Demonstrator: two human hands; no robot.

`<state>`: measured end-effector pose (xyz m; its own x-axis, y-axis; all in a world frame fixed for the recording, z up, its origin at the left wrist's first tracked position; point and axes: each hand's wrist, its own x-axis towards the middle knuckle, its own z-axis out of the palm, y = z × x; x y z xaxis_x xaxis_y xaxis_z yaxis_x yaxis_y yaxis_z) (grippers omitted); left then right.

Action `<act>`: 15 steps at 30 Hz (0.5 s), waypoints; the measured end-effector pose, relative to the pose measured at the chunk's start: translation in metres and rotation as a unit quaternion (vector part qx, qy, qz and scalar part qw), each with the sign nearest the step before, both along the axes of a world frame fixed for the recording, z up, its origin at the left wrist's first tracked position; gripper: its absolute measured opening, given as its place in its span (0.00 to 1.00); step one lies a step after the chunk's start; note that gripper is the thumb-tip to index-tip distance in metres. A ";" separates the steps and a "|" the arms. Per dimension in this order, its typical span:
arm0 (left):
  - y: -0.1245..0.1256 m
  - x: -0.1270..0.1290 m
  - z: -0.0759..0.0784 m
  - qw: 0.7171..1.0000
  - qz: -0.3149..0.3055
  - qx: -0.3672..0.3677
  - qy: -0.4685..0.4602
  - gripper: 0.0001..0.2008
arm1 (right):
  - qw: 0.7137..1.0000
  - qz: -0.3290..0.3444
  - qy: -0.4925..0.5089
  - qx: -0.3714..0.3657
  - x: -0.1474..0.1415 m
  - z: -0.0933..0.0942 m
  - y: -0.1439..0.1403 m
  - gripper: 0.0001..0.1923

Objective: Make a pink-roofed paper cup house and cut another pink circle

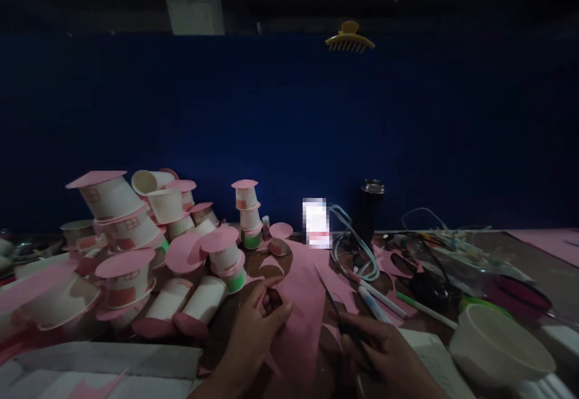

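My left hand [257, 326] pinches the edge of a pink paper sheet [301, 302] lying on the dim table. My right hand [380, 354] grips a pair of scissors [332, 302], whose thin blades point up and left over the pink sheet. Pink offcuts lie around the sheet.
A heap of white paper cups with pink paper lids [136, 242] fills the left side. A dark tumbler [370, 209], cables [357, 248], pens [382, 299] and a white bowl [497, 341] sit to the right. A blue wall [289, 121] with a yellow hair clip [349, 38] stands behind.
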<state>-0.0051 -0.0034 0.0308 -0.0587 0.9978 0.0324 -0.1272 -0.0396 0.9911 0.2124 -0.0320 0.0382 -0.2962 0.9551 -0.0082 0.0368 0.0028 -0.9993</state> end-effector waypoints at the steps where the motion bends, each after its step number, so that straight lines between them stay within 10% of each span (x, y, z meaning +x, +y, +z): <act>1: 0.001 0.000 -0.001 1.000 0.002 0.000 -0.002 0.26 | 1.000 -0.004 -0.002 0.002 0.000 -0.001 0.000 0.17; 15: 0.007 -0.004 -0.011 0.999 -0.020 0.017 -0.035 0.24 | 1.000 -0.007 -0.026 0.011 0.003 -0.002 0.000 0.18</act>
<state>-0.0090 0.0034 0.0199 -0.0217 0.9978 0.0626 -0.1983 -0.0656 0.9779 0.2152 -0.0318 0.0366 -0.2831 0.9591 -0.0019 0.0886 0.0242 -0.9958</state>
